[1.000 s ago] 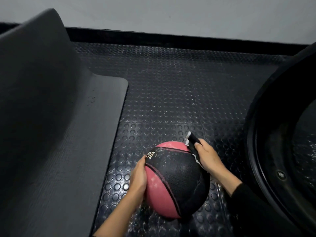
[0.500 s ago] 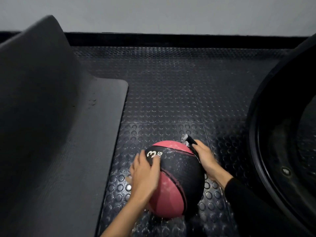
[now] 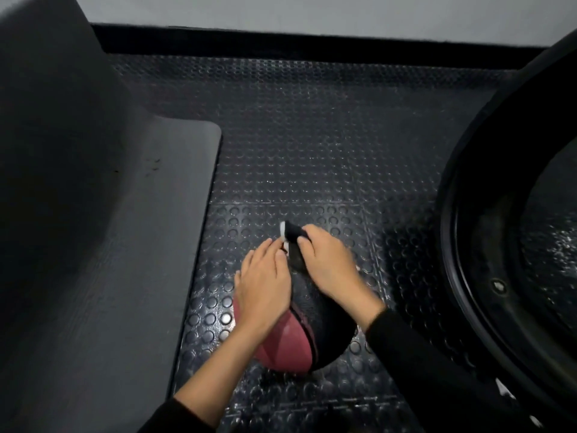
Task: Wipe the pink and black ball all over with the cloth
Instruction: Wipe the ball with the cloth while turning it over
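Observation:
The pink and black ball [image 3: 299, 335] rests on the studded rubber floor at lower centre, a pink panel facing me. My left hand [image 3: 265, 285] lies flat on its top left, fingers straight and reaching toward the far side. My right hand [image 3: 327, 270] presses a dark cloth with a white edge [image 3: 292, 237] against the ball's far top, fingers curled over it. The far side of the ball is hidden by both hands.
A grey foam mat [image 3: 131, 276] with a raised back fills the left side. A large black tyre [image 3: 505, 214] stands at the right, close to my right arm. Studded black floor [image 3: 312, 135] runs back to a dark skirting and a pale wall.
My left hand slid from the ball's left side up over its top. My right hand and the cloth moved from the right side toward the top, and the ball has turned.

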{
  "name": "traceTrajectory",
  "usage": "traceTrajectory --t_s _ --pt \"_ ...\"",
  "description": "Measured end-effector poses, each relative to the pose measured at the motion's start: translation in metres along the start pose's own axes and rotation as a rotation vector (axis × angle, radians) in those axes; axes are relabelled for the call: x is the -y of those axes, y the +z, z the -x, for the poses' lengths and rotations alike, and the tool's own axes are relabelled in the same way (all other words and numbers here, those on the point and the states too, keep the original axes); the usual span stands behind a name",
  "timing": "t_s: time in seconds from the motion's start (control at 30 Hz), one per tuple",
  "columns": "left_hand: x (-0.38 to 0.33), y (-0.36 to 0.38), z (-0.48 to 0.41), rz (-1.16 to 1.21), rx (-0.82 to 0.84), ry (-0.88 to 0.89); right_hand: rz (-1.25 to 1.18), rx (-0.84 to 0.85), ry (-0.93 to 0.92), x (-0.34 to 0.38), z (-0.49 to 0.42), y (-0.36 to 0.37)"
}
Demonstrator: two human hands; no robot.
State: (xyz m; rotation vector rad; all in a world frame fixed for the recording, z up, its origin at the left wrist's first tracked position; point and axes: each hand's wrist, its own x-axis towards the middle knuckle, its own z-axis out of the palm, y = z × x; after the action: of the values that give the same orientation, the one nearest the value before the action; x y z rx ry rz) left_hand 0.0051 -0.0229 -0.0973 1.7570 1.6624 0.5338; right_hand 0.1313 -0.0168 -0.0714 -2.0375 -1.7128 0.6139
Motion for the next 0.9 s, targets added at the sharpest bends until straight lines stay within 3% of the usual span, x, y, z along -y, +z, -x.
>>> traceTrajectory --t_s 0.13,0.2,0.33,0.5,0.57,0.77,0.9 --pt "0.004 -0.003 -0.004 0.052 0.006 -0.002 0.012 -0.121 -0.237 0.007 0.078 0.008" --pt "0.008 -0.001 -0.002 0.033 0.012 0.04 -0.052 -0.093 -0.21 0.002 0.059 0.006" --pt "0.003 0.001 -0.001 0.011 -0.015 0.043 -0.095 -0.032 0.024 -0.002 -0.005 -0.003" --pt "0.004 -0.003 0.001 0.072 -0.025 0.012 -0.025 -0.174 -0.217 0.011 0.088 0.015" --pt "0.005 -0.006 0.003 0.091 -0.008 0.041 -0.064 -0.17 -0.241 0.002 0.081 0.015" --pt "-0.002 -0.006 0.002 0.044 -0.017 0.077 -0.08 -0.031 0.075 -0.005 -0.009 -0.004" --pt "-0.002 -0.008 -0.006 0.091 -0.012 0.032 -0.047 -0.173 -0.176 0.005 0.072 0.011"
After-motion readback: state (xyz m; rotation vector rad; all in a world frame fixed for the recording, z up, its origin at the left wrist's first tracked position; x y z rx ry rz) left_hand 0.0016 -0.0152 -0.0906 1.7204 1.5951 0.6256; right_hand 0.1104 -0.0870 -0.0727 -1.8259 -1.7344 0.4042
